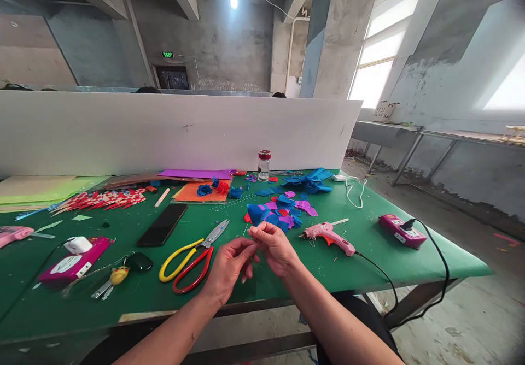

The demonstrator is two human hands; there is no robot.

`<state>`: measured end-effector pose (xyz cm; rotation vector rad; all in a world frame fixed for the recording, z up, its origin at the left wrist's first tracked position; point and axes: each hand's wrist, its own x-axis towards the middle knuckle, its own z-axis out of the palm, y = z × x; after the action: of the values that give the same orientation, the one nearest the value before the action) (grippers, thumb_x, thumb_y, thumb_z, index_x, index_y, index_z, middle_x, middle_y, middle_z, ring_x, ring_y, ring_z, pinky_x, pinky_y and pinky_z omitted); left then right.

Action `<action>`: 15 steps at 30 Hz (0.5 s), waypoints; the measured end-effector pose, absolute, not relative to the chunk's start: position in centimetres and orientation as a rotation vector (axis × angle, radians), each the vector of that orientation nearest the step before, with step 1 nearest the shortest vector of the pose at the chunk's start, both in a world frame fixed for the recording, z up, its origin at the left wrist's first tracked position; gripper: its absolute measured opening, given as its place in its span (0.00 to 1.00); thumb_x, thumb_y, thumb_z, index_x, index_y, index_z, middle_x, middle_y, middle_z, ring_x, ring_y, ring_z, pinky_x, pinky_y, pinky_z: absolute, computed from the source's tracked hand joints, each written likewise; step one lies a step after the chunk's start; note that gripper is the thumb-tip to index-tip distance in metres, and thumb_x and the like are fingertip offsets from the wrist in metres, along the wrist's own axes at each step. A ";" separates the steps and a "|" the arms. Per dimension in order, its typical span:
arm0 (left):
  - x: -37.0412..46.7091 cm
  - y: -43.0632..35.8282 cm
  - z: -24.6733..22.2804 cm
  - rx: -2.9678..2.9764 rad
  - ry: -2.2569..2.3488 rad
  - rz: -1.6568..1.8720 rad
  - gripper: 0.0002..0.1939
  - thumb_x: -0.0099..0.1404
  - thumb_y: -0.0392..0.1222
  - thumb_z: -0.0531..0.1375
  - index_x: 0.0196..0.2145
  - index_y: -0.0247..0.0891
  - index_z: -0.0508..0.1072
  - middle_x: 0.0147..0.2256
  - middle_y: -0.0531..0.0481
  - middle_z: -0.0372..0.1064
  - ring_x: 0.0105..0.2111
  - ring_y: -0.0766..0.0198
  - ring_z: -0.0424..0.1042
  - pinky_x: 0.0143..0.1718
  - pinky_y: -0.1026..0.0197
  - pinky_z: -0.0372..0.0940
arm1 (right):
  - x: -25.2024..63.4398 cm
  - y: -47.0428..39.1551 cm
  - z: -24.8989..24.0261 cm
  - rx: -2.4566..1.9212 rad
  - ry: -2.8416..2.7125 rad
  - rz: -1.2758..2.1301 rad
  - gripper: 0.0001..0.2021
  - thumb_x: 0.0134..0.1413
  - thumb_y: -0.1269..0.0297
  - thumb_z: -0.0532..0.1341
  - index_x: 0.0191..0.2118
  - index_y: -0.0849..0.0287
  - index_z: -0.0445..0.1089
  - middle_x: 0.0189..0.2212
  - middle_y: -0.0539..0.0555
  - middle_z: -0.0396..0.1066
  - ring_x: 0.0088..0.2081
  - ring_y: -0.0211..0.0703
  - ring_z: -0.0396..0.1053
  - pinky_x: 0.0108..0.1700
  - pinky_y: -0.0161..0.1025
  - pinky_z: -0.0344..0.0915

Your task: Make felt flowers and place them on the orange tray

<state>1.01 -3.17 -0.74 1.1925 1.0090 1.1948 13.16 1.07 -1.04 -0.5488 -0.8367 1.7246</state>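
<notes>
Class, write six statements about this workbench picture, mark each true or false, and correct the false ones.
1. The bare left hand and bare right hand are close together. True.
2. The metal scissors with yellow and red handles are in the right hand. False: they lie on the green-covered table.
3. Blue, purple and red scraps lie beyond the hands. True.
4. The clear jar with a red lid lies on its side. False: the jar stands upright.
5. The black rectangular phone lies left of the scissors. True.
6. The rightmost magenta power block holds a white plug. False: the block's plug is black.
</notes>
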 end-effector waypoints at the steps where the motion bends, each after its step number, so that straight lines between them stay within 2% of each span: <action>1: 1.0 -3.2 -0.8 1.198 1.009 1.197 0.14 0.58 0.51 0.64 0.31 0.35 0.72 0.23 0.54 0.70 0.14 0.74 0.61 0.12 0.71 0.53 | 13.1 1.1 -1.1 -0.548 -0.831 1.718 0.19 0.33 0.60 0.75 0.21 0.59 0.64 0.21 0.47 0.68 0.19 0.32 0.59 0.14 0.29 0.51; 4: 0.9 -3.1 -0.9 1.200 0.991 1.189 0.14 0.59 0.51 0.64 0.32 0.35 0.73 0.22 0.54 0.70 0.13 0.74 0.61 0.12 0.71 0.52 | 13.1 1.0 -1.0 -0.539 -0.832 1.723 0.18 0.33 0.60 0.75 0.23 0.59 0.66 0.20 0.45 0.66 0.18 0.32 0.60 0.14 0.29 0.52; 7: 0.6 -3.0 -0.9 1.176 0.942 1.182 0.13 0.59 0.50 0.63 0.32 0.36 0.73 0.22 0.54 0.70 0.13 0.75 0.61 0.12 0.72 0.52 | 13.3 1.2 -1.0 -0.512 -0.901 1.782 0.18 0.33 0.59 0.76 0.29 0.60 0.70 0.22 0.46 0.69 0.18 0.32 0.61 0.17 0.31 0.55; 10: 0.4 -2.8 -0.8 1.138 0.914 1.182 0.13 0.59 0.49 0.64 0.32 0.36 0.73 0.22 0.55 0.70 0.13 0.76 0.60 0.12 0.72 0.51 | 13.6 1.6 -1.1 -0.541 -0.927 1.790 0.20 0.33 0.61 0.76 0.35 0.62 0.73 0.26 0.49 0.72 0.22 0.33 0.65 0.25 0.33 0.61; 15: 0.6 -2.8 -0.8 1.111 0.970 1.220 0.13 0.58 0.49 0.65 0.32 0.36 0.73 0.22 0.54 0.71 0.13 0.75 0.61 0.12 0.72 0.52 | 13.9 2.2 -1.4 -0.663 -0.946 1.577 0.20 0.31 0.60 0.77 0.35 0.61 0.76 0.31 0.52 0.75 0.32 0.39 0.70 0.39 0.38 0.63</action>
<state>0.56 -2.76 -0.77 1.1115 0.9700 1.2203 13.94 2.21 -1.38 -0.6629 -0.9464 1.5774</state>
